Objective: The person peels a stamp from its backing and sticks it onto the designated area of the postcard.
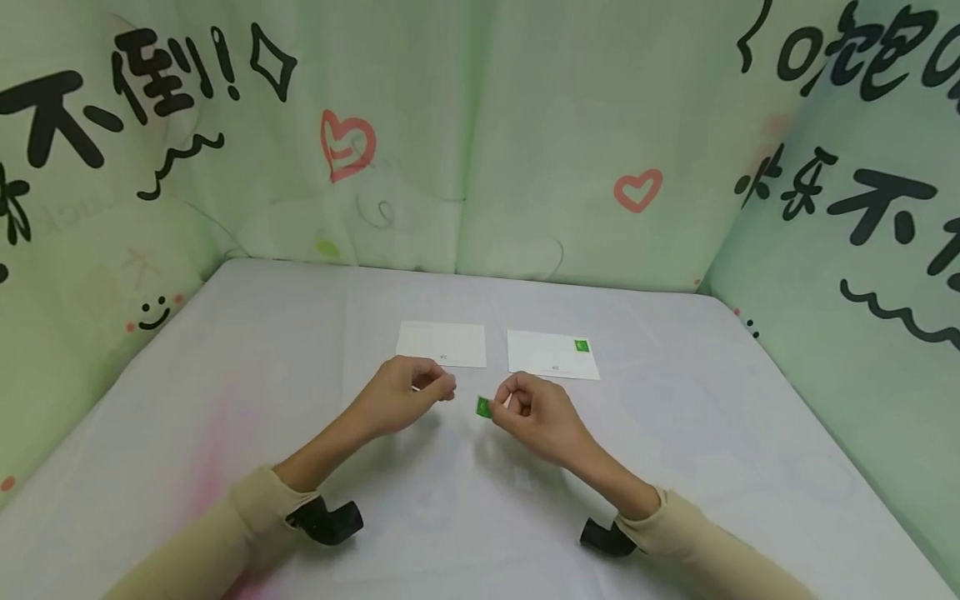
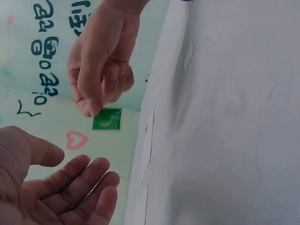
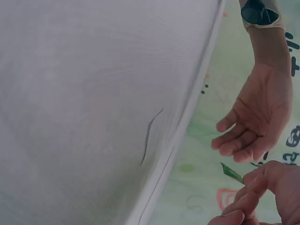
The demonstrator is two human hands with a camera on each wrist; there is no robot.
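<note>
Between thumb and fingertips my right hand (image 1: 543, 421) pinches a small green stamp (image 1: 483, 407) by its edge, above the table. In the left wrist view the flat face of this stamp (image 2: 108, 119) shows a pale round design. My left hand (image 1: 401, 396) holds nothing; its fingers are loosely bent, with the thumb apart from them in the left wrist view. Just beyond the left hand lies a blank white card (image 1: 442, 343). Beyond the right hand is a second white card (image 1: 543, 354), bearing a green stamp (image 1: 582, 345) at its upper right corner.
A white cloth (image 1: 300, 325) covers the table. Pale green curtains (image 1: 525, 150) with black lettering and red hearts hang behind and at both sides. Black wrist-worn devices (image 1: 327, 522) sit under both sleeve cuffs.
</note>
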